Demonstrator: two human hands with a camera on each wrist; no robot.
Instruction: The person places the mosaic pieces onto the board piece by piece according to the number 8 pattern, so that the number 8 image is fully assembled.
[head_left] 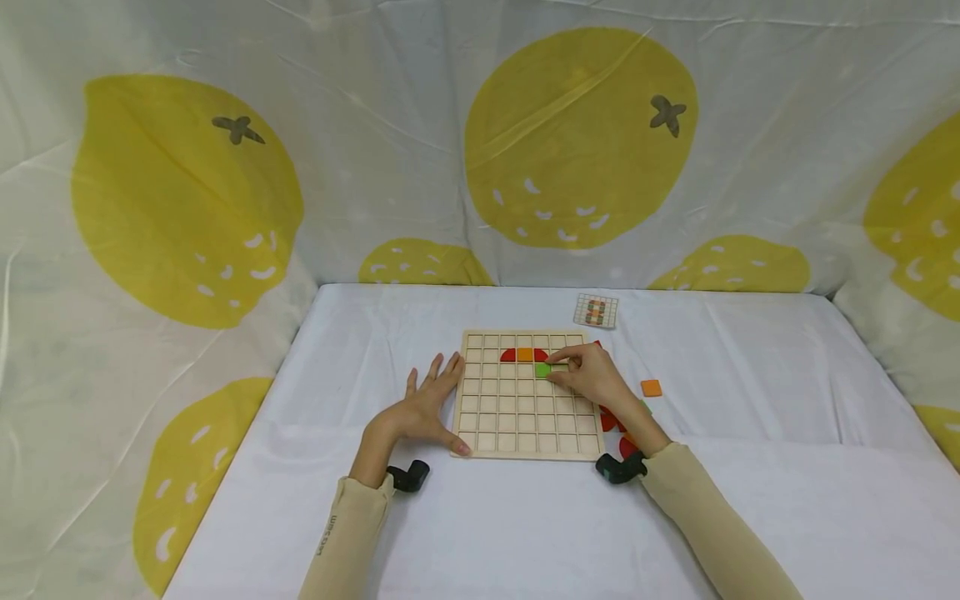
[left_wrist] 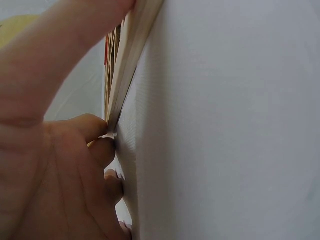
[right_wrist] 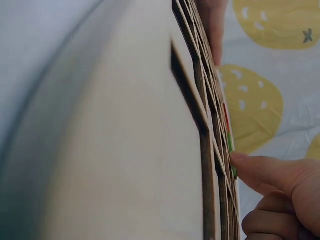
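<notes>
The white-draped bench (head_left: 720, 517) carries a gridded wooden board (head_left: 487, 423), its left edge touched by the spread left hand (head_left: 420, 415). The right hand (head_left: 598, 375) pinches 1 green square (head_left: 542, 372) on the board, just below 1 red piece (head_left: 539, 355); sideways finger pressure could tilt the square or nudge that piece loose.

Head view: soft, even, fairly bright light, faint shadows on the white tablecloth (head_left: 495, 529) along the inner sides of both sleeves (head_left: 347, 537), pale sheen on creases in the lemon-print backdrop (head_left: 382, 125). Left wrist view: duller and greyish, soft dark band running down the cloth. Right wrist view: nearest part of the wooden board (right_wrist: 135, 150) badly out of focus, lower-left smeared dark, grid bars crisper.
</notes>
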